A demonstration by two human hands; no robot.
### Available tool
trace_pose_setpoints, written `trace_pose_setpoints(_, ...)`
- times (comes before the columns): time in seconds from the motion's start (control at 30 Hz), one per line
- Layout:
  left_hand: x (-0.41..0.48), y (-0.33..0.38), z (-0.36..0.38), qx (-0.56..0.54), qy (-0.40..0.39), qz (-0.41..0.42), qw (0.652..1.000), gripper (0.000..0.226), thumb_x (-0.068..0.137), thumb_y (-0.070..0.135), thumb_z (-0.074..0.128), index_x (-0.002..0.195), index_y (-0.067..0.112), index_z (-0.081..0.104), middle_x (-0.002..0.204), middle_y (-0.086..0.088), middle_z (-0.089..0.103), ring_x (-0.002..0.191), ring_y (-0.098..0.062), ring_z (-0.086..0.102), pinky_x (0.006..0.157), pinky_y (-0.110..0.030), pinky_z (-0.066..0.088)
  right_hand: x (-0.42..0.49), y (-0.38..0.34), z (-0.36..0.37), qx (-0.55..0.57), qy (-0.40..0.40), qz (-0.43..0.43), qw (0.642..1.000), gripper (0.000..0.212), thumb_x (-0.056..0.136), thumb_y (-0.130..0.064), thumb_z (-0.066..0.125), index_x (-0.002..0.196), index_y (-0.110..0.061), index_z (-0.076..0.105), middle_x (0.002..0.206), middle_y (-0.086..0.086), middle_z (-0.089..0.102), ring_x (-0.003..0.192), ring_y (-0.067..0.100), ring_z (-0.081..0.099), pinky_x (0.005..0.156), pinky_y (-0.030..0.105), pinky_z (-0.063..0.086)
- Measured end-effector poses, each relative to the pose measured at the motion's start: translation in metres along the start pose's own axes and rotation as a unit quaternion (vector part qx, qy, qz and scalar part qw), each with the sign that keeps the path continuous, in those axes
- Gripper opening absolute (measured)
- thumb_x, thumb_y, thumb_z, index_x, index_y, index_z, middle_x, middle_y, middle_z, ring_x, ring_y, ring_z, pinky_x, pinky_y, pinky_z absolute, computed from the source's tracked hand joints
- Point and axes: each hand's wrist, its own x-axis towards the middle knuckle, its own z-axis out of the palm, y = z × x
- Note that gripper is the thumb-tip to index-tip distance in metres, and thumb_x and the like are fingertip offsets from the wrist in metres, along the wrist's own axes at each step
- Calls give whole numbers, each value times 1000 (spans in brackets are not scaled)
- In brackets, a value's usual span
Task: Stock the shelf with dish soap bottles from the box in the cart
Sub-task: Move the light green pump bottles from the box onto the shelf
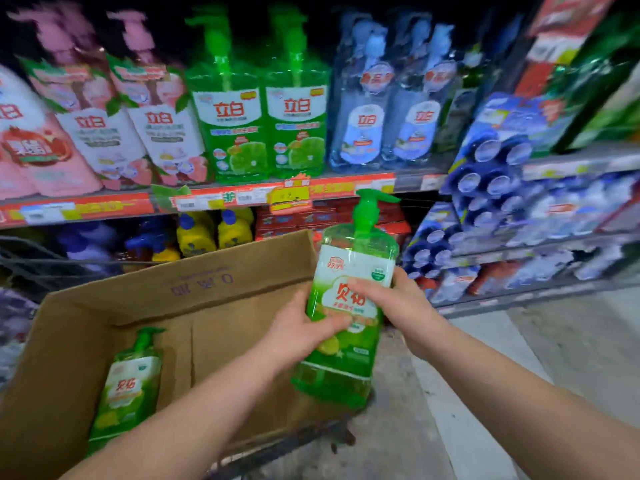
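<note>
I hold a green pump bottle of dish soap (349,258) upright above the right end of the open cardboard box (194,282). My left hand (298,330) grips its lower left side, and my right hand (394,299) grips its label from the right. One more green bottle (130,382) stands in the box's left corner. On the shelf (242,197) above, two matching green bottles (259,109) stand side by side.
Pink bottles (104,123) fill the shelf's left and clear blue bottles (388,105) its right. Yellow and purple bottles sit on the lower shelf behind the box. Blue multipacks (491,188) jut out at the right. Grey floor (519,358) lies to the right of the cart.
</note>
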Motion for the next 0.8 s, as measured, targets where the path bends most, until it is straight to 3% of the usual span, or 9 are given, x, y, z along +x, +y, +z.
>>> trace_pose_setpoints(0.07,-9,21,49,14,-27,22,999,51,51,45,81,92,34,54,103,4,70,94,-15,68,91,-37,53,-29,1,-49,15,37,-14,999,33,78,-12,75,110,-9,66,101,7,74,79,13,72,68,26,59)
trace_pose_setpoints(0.13,-15,33,100,18,-54,46,997,59,45,50,79,95,32,56,100,5,71,90,-14,68,89,-36,53,-57,8,-99,20,73,-17,997,37,77,-13,76,113,-9,64,104,9,73,86,18,72,76,32,60)
trace_pose_setpoints(0.2,-25,46,152,26,-86,65,994,57,53,40,84,101,27,56,92,11,69,81,-6,66,86,-30,53,-86,14,-147,25,110,-16,993,41,78,-11,76,116,-7,62,106,11,73,93,25,71,82,37,58)
trace_pose_setpoints(0.33,-39,69,245,38,-164,113,979,46,68,18,83,106,20,58,87,12,68,66,10,63,71,-11,51,-142,22,-232,20,180,-22,983,33,78,-10,76,109,-8,65,96,7,75,75,14,71,62,23,56)
trace_pose_setpoints(0.4,-43,79,282,43,-197,125,971,51,61,29,85,104,22,58,97,2,72,78,-2,66,81,-24,54,-164,24,-268,38,211,-27,976,28,78,-6,75,104,-7,65,84,1,76,66,8,70,56,19,54)
trace_pose_setpoints(0.47,-45,90,312,46,-219,138,965,50,55,37,84,96,24,59,98,0,72,83,-13,67,85,-33,54,-177,27,-297,37,235,-26,971,39,73,-14,80,109,-8,64,93,4,75,80,16,72,66,25,57)
trace_pose_setpoints(0.57,-43,105,350,39,-240,147,959,49,52,37,83,92,25,58,90,7,71,79,-12,67,83,-34,54,-185,29,-331,56,269,-27,961,63,58,-27,83,114,-8,63,102,8,74,89,22,72,74,33,59)
trace_pose_setpoints(0.67,-27,119,380,44,-264,155,951,54,46,40,80,93,23,61,83,10,74,78,-10,69,82,-34,55,-183,28,-360,69,289,-34,954,57,64,-20,84,114,-6,63,101,10,74,87,22,72,71,32,59)
trace_pose_setpoints(0.8,8,140,426,40,-283,142,948,63,47,41,85,101,21,59,93,1,74,86,-18,70,87,-43,55,-171,22,-409,79,326,-34,941,54,67,-17,84,115,-8,60,103,9,73,90,23,72,74,34,59)
